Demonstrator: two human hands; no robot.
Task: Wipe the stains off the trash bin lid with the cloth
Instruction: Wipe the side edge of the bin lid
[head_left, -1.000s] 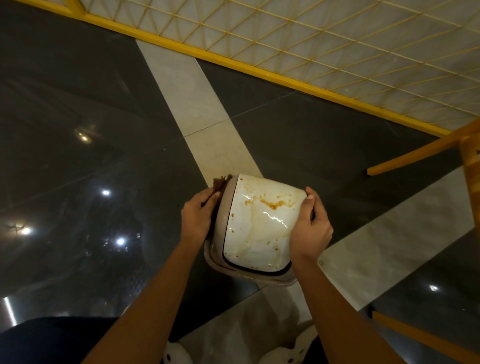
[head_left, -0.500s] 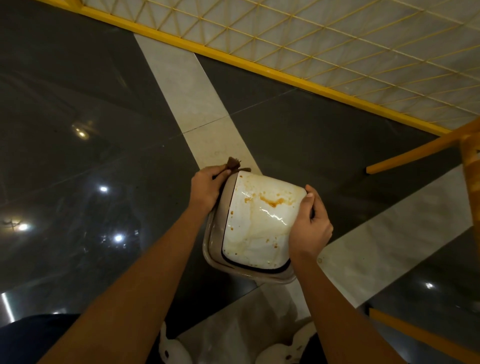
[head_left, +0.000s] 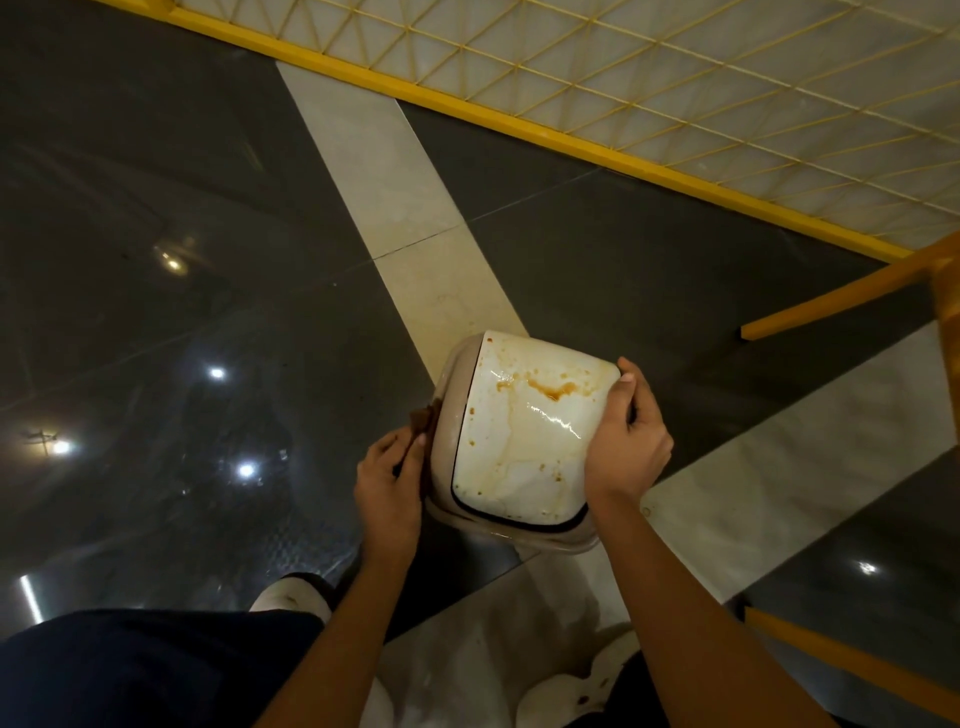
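My left hand, pinching the brown cloth, has slid down the left flank of the trash bin lid toward me while my right hand stays curled over its right edge, so the orange stains on top remain unwiped

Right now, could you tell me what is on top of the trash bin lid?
Brown stains spread across the lid; the right hand grips its edge. The cloth sits at its side, mostly covered by the left hand.
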